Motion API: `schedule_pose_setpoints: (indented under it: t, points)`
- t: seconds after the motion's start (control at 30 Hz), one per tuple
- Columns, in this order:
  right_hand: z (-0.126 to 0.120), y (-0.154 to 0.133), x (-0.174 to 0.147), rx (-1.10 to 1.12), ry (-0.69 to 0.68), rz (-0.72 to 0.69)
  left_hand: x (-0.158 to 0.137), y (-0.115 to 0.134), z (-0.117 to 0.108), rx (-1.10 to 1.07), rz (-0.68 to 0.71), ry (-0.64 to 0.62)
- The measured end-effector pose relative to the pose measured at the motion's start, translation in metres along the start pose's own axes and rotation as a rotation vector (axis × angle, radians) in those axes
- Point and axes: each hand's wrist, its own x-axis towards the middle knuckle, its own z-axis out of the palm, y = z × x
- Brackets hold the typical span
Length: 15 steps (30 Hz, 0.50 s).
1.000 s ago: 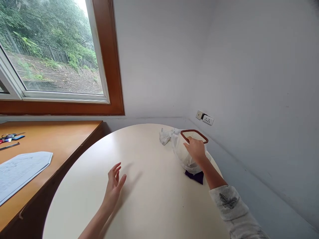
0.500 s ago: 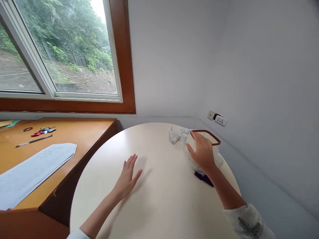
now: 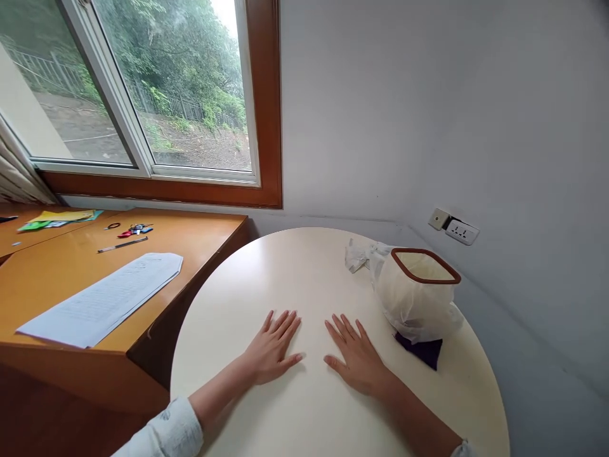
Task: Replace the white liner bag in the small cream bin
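My left hand (image 3: 273, 349) lies palm down on the round cream table (image 3: 304, 266), its fingers spread and nothing in it. Beside it, also palm down with fingers apart, my right hand (image 3: 356, 355) rests on the tabletop. To the right of that hand stands a small bin (image 3: 423, 301) with a brown rim, wrapped in a thin whitish plastic bag whose knotted end (image 3: 356, 255) sticks out to the left. A dark purple cloth (image 3: 421, 351) pokes out from under the bin's near side. Neither hand touches the bin.
Left of the table is an orange-brown desk (image 3: 209, 231) with written paper sheets (image 3: 104, 298), a pen (image 3: 122, 245), keys (image 3: 137, 230), a dark ring-shaped band (image 3: 112, 226) and coloured papers (image 3: 61, 218). A wall socket (image 3: 462, 231) is behind the bin, and a window (image 3: 190, 89) is at the back left.
My right hand has let go of the bin's rim and come down onto the table, left of the bin. My left hand has settled flat. The view has turned left.
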Motion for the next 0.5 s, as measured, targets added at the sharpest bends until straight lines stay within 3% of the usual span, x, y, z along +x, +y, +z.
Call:
schedule_pose_setpoints:
  t: [0.5]
  points:
    - [0.0005, -0.0008, 0.0021, 0.020, 0.029, -0.001, 0.0005, 0.0015, -0.0001, -0.019, -0.019, -0.002]
